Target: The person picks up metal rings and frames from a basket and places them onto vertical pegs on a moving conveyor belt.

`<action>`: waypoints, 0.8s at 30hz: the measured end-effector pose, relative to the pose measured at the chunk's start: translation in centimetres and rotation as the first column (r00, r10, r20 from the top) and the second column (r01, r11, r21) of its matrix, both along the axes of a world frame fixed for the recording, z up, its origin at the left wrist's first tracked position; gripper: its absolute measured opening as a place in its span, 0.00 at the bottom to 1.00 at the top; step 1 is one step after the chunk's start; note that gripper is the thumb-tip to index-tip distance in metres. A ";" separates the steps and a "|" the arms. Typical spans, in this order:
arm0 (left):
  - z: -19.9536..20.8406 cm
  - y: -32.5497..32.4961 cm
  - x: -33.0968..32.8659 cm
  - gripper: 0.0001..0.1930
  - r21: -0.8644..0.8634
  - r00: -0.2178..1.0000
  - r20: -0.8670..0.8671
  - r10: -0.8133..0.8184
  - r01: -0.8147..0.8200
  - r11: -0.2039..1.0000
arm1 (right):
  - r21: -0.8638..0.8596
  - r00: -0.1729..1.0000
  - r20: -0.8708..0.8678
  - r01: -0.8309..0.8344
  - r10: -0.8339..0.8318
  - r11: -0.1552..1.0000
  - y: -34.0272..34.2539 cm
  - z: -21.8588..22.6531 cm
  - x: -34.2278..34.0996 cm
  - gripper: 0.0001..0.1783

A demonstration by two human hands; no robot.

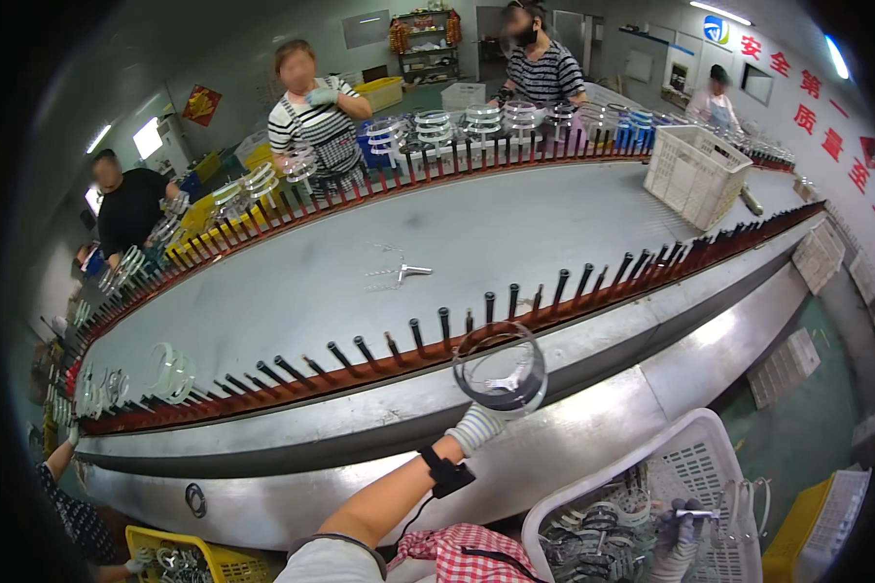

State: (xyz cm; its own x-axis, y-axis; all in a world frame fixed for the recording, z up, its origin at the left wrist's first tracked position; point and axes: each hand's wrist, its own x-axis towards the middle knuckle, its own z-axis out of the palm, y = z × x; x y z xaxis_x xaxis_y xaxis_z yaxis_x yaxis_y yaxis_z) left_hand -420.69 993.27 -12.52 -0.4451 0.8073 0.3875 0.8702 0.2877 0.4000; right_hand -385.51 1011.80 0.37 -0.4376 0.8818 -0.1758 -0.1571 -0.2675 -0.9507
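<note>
My left hand (pixel 477 428), in a striped glove with a black strap at the wrist, is raised over the conveyor's near metal edge. It grips a round ring-shaped part (pixel 534 385) with clear and dark hoops and a silver bracket inside. The ring hides some of the fingertips. My right hand (pixel 673 550), gloved as well, is over the white basket (pixel 537 530) at lower right. Its fingers are closed around a metal bracket (pixel 695 512), with clear curved pieces close by. Tangled ring parts (pixel 603 534) fill the basket below it.
A row of black-tipped pegs (pixel 489 307) lines the conveyor's near side. A forked metal bracket (pixel 414 270) lies on its grey top (pixel 311 282), and a white crate (pixel 685 180) stands farther right. Hooped parts (pixel 433 127) hang along the far side, where several people stand. A yellow basket (pixel 248 565) is at lower left.
</note>
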 end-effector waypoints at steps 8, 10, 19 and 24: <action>4.2 -0.3 -9.1 0.21 0.159 0.534 -0.696 0.480 -0.537 0.828 | 0.024 0.973 -0.224 -0.046 0.051 0.999 -2.8 -5.8 0.5 0.20; 5.8 -0.3 -11.3 0.16 0.346 0.855 -0.028 0.518 -0.478 0.808 | 0.061 0.985 -0.154 -0.073 0.082 0.995 -5.0 -4.8 -0.5 0.20; 5.7 -11.1 -13.5 0.14 -0.078 0.836 -0.156 0.526 -0.541 0.837 | 0.057 0.991 0.031 -0.133 0.131 0.990 -13.0 -3.0 -0.5 0.14; 6.0 -17.5 -10.0 0.17 0.353 0.796 0.428 0.429 -0.584 0.731 | 0.020 0.984 0.037 -0.177 0.176 0.984 -16.5 -3.4 -1.5 0.14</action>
